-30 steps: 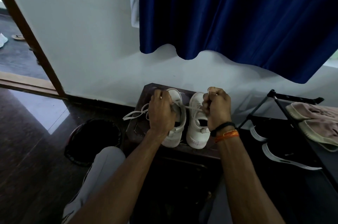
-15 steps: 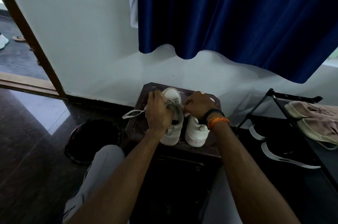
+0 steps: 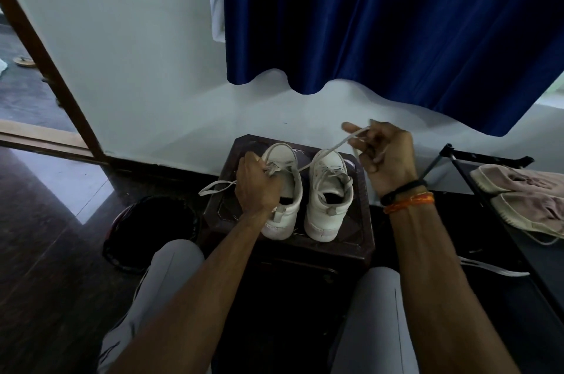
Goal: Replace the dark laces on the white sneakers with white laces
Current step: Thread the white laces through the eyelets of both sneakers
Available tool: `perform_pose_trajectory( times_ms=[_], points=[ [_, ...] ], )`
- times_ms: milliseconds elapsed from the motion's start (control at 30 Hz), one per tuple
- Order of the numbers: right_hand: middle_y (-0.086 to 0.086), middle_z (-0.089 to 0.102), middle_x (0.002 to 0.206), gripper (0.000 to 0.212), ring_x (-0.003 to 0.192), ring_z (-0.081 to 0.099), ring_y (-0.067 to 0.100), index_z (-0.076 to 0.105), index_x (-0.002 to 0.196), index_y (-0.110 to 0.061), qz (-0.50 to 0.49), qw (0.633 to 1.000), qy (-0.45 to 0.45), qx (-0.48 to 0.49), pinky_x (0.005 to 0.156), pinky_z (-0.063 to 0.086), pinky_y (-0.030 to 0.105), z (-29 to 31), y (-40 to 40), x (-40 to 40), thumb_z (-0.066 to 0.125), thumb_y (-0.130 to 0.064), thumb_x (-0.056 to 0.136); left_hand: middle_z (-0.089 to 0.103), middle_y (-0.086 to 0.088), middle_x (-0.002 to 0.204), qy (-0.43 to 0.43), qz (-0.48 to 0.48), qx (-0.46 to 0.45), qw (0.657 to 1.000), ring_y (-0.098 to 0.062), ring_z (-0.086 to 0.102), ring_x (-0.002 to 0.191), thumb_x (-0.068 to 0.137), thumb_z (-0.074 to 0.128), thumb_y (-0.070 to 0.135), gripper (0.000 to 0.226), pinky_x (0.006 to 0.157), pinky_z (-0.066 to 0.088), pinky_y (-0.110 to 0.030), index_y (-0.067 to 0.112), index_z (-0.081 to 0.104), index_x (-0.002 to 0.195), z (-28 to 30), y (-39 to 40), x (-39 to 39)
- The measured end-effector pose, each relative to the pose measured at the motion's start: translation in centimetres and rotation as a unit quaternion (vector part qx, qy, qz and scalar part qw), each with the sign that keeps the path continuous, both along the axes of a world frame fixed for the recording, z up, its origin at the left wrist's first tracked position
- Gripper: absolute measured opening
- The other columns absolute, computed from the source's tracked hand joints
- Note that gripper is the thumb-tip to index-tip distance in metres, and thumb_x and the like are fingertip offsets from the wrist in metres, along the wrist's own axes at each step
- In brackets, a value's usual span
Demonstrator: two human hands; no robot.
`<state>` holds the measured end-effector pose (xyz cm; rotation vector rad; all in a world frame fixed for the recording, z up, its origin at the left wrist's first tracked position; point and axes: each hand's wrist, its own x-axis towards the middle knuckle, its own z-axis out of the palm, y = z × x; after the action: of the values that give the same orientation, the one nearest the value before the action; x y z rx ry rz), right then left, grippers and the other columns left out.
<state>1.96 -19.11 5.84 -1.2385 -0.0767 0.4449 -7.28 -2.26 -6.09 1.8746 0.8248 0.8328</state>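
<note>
Two white sneakers stand side by side on a dark wooden stool [image 3: 363, 239], toes toward the wall. My left hand [image 3: 258, 186] grips the lace area of the left sneaker [image 3: 285, 187]. A white lace [image 3: 328, 150] runs taut from that shoe up to my right hand [image 3: 383, 157], which pinches it raised above and to the right of the right sneaker [image 3: 328, 193]. The lace's other end [image 3: 215, 186] trails loose to the left of my left hand. The right sneaker carries white laces.
A dark round object [image 3: 152, 227] lies on the floor left of the stool. A black shoe rack [image 3: 488, 160] at the right holds pinkish shoes [image 3: 531, 196]. A blue curtain [image 3: 396, 22] hangs above, against the white wall. My knees are in front of the stool.
My right hand has lifted up and to the right, drawing the white lace taut out of the left sneaker. My left hand has stayed on that shoe.
</note>
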Motion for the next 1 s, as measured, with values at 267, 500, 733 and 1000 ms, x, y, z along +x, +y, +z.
perform_pose_trajectory(
  times_ms=[267,500,733,1000],
  points=[
    [0.011,0.076,0.077,0.015,0.059,0.07,0.021,0.062,0.085,-0.011,0.128,0.877,-0.213,-0.411,0.059,0.052,0.029,-3.4,4.5,-0.4,0.073,-0.01,0.075,0.052,-0.006,0.084,-0.001,-0.006,-0.011,1.0,-0.027,0.047,0.079,0.064,0.059,0.005,0.022,0.062,0.028,-0.033,0.011,0.044,0.079,-0.2,0.2,0.0],
    [0.006,0.063,0.129,0.05,0.12,0.057,0.03,0.055,0.135,-0.025,0.246,0.677,-0.37,-0.587,0.091,0.045,0.033,-3.6,6.2,0.1,0.066,-0.02,0.086,0.053,-0.008,0.088,0.01,0.001,-0.011,1.0,-0.027,0.048,0.082,0.065,0.06,0.003,0.023,0.065,0.029,-0.034,0.01,0.045,0.081,-0.3,0.2,0.1],
    [0.011,0.07,0.116,0.025,0.107,0.064,0.033,0.076,0.108,-0.019,0.21,0.611,-0.422,-0.636,0.09,0.053,0.038,-4.6,6.8,-0.1,0.062,-0.029,0.09,0.052,-0.007,0.089,0.016,0.001,-0.012,1.0,-0.023,0.043,0.08,0.066,0.061,0.002,0.024,0.065,0.027,-0.033,0.011,0.045,0.082,-0.2,0.2,0.0],
    [0.019,0.075,0.1,0.019,0.047,0.045,0.013,0.061,0.062,-0.008,0.044,0.971,-0.087,-0.218,0.042,0.032,0.026,-2.5,3.4,1.3,0.055,-0.01,0.08,0.053,-0.006,0.089,0.013,0.002,-0.021,1.0,-0.023,0.046,0.079,0.067,0.06,0.005,0.02,0.065,0.029,-0.033,0.01,0.048,0.082,0.1,0.1,-0.2]
  ],
)
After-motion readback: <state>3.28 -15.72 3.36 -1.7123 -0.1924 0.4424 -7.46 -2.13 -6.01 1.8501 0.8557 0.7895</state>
